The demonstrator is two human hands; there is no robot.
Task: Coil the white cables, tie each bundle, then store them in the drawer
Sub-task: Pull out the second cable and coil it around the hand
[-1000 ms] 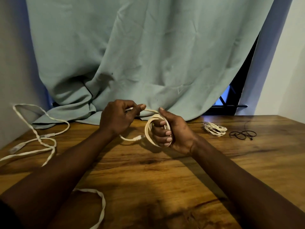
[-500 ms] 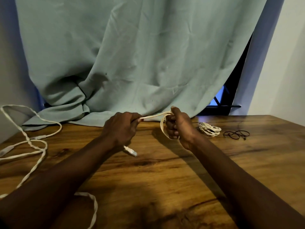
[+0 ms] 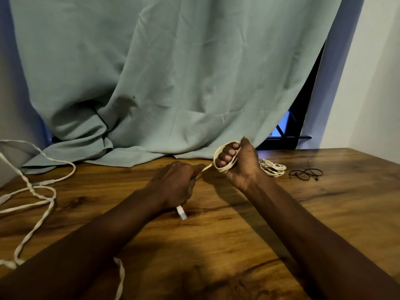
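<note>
Right hand: the right hand point(image 3: 240, 167) is held up over the far middle of the table point(image 3: 249, 245). Its fingers are curled into a fist, and the coil point(image 3: 224, 169) goes round them. The thumb stands up beside the rings. I think the fist works like a peg, so the rings stay the same size and do not fall apart.

Left hand: the left hand point(image 3: 175, 185) is lower and just beside the right one. Its fingers are closed tight round the tail point(image 3: 206, 167) of the same cable. The tail runs straight and tight from this hand up to the coil, so the pull probably makes the wrap snug.

Plug: the plug point(image 3: 181, 213) pokes out under the left hand. Only a short bit is left, so this cable looks nearly all wound up.

Done bundle: a small white bundle point(image 3: 273, 168) lies near the far edge, just behind the right wrist. It looks finished and put aside.

Black ties: the black ties point(image 3: 306, 173) lie near the far edge, toward the far right corner. They are close to the right hand, so they are easy to grab for tying.

Loose cable: a long loose cable point(image 3: 46, 182) sprawls along the left edge, from the far left corner toward the near edge. It waits its turn.

Drawer: I cannot see a drawer, so nothing is put away yet.

Curtain: a green curtain point(image 3: 173, 83) hangs behind, and its hem rests on the far edge.
</note>
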